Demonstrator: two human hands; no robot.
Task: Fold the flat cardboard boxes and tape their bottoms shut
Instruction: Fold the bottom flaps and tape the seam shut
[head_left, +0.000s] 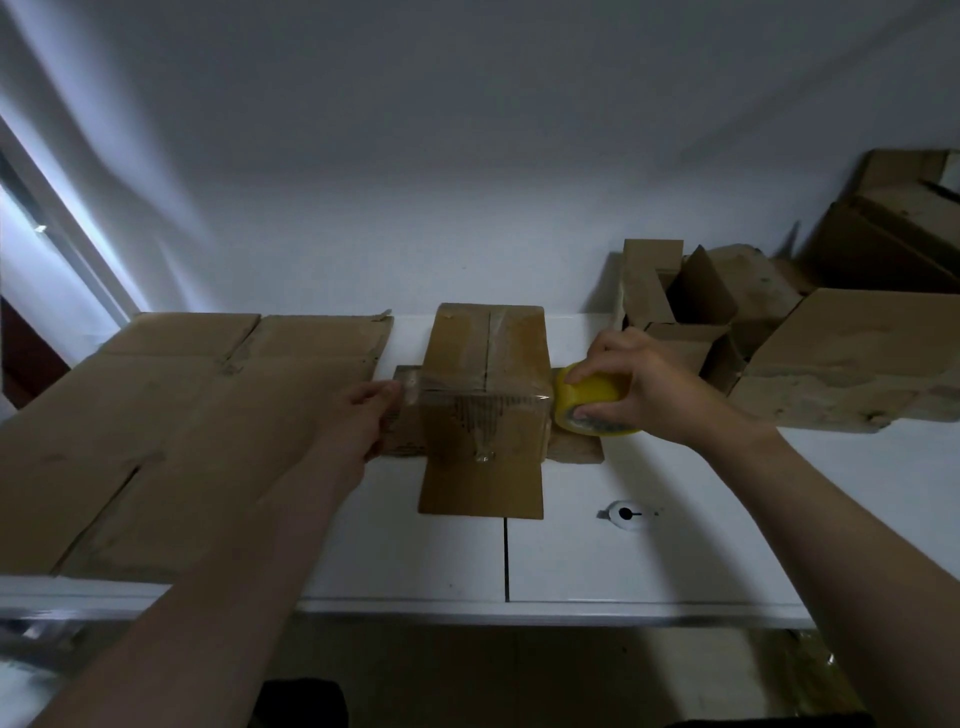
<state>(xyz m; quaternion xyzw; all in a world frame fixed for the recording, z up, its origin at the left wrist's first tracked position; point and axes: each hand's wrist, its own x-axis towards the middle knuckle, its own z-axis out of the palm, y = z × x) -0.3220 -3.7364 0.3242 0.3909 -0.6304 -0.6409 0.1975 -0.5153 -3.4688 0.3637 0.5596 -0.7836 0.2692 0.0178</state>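
- I saw the white table (649, 561) bare along its near edge.
- Large flat brown cardboard sheets (156, 415) covered its left side.
- The small brown cardboard box (485, 395) sat mid-table, bottom up; its print was unreadable.
- My right hand (639, 384) gripped the yellow tape roll (587, 402) at the box's right edge.
- My left hand (363, 415) pinched the clear tape end (410, 389) at its left edge.

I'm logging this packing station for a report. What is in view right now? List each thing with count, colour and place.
small box: one, brown, centre of table, upside down, clear tape across its bottom
tape roll: one, yellow, at the box's right edge
flat cardboard: a stack, count unclear, brown, left of table
folded boxes: several, brown, piled at right
table: one, white, with a round cable hole
left hand: pressing tape at the box's left side
right hand: gripping the tape roll
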